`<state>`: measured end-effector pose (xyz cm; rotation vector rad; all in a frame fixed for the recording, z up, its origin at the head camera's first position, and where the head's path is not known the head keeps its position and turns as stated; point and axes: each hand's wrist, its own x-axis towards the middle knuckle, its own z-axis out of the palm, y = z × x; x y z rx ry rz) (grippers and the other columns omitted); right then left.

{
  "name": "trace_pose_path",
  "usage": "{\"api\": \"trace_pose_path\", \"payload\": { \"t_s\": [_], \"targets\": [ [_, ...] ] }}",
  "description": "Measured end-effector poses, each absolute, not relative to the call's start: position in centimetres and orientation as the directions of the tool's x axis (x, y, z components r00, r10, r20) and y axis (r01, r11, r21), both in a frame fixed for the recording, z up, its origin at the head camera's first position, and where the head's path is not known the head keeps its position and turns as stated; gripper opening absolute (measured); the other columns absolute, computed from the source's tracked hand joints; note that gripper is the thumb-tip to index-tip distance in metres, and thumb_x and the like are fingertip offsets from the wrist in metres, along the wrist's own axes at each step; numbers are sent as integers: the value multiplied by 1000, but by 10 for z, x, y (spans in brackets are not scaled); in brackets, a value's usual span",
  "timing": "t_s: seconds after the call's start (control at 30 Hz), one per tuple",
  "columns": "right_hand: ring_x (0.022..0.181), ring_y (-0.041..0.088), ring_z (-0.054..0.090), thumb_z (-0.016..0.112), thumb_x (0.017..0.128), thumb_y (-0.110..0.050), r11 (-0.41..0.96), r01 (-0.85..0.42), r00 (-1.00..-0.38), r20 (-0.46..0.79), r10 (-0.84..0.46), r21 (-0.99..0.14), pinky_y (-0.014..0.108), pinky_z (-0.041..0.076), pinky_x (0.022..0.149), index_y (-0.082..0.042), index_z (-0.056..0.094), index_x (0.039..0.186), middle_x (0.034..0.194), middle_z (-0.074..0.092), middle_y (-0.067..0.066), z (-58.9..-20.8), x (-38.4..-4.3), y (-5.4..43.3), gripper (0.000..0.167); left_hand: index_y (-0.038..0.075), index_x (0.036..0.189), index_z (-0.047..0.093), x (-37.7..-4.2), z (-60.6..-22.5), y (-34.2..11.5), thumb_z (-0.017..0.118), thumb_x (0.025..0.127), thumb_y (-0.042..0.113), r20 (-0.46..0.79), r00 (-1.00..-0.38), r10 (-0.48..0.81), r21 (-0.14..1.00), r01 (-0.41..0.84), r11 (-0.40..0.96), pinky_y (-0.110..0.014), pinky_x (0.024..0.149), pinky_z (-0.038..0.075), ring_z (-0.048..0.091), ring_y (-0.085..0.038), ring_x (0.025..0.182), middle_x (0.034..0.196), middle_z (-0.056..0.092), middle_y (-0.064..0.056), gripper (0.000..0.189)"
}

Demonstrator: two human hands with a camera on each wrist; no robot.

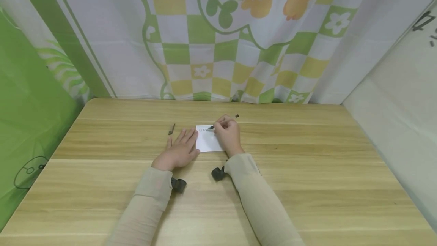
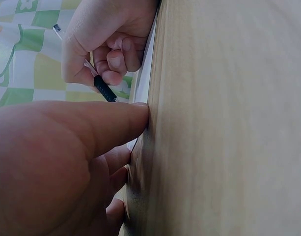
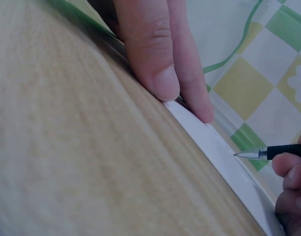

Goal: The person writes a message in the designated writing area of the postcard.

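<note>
A small white sheet of paper lies on the wooden table, with a short row of dark marks near its top edge. My right hand pinches a pen with a black grip and a clear barrel, its tip at the paper by the end of that row. The side of this hand rests on the paper's right part. My left hand lies flat on the table, fingers spread, with thumb and fingertips touching the paper's left edge. Beyond its fingers is a slim dark object, perhaps a pen cap.
The wooden table extends around both hands. A checked, flowered curtain hangs along its back edge. Green fabric is at the left and a pale wall at the right. Black wrist cameras sit below both hands.
</note>
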<state>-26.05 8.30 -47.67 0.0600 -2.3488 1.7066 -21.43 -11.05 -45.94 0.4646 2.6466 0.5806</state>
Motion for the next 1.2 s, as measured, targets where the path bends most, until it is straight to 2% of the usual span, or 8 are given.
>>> {"api": "trace_pose_path", "payload": {
  "t_s": [0.27,0.47,0.6,0.77,0.93,1.2],
  "targets": [
    [87,21,59,59,85,-11,309,-164,-970,210,121,-937,33,48,76,-5,64,67,87,64,4,-476,-261,82,19,15,164,6,-214,-460,-111,38,108,46,-291,-873,391,455,233,860,-68,115,-12,-9,-30,155,170,-4,-1,71],
    [91,21,59,58,86,-12,276,-132,-977,172,126,-952,34,47,80,-4,66,69,90,64,3,-474,-261,82,20,14,164,7,-214,-459,-111,38,108,45,-289,-875,389,459,230,858,-69,115,-11,-9,-30,155,170,-4,-1,71],
    [84,19,57,57,88,-12,236,-101,-981,136,139,-966,30,47,71,0,66,73,91,63,3,-475,-262,83,21,15,164,7,-214,-460,-111,38,108,46,-288,-874,391,459,233,858,-69,115,-12,-10,-30,155,170,-4,-1,71],
    [66,16,54,57,90,-14,201,-85,-984,115,139,-976,24,45,56,0,66,79,84,63,5,-476,-261,85,20,15,164,8,-213,-458,-109,39,108,45,-289,-872,396,455,239,858,-68,116,-11,-9,-30,155,170,-4,-1,71],
    [57,15,52,58,92,-14,160,-92,-984,114,139,-983,23,43,51,-2,67,87,76,64,8,-479,-257,86,16,13,164,12,-210,-456,-108,44,107,43,-287,-872,396,442,246,863,-69,116,-8,-7,-31,155,170,0,-4,72],
    [56,13,52,59,96,-9,32,-167,-975,170,145,-985,19,43,50,4,65,88,72,63,8,-479,-254,90,16,13,164,11,-213,-464,-110,42,107,44,-267,-879,394,446,250,859,-71,115,-8,-6,-31,155,170,-1,-2,71]
  ]
}}
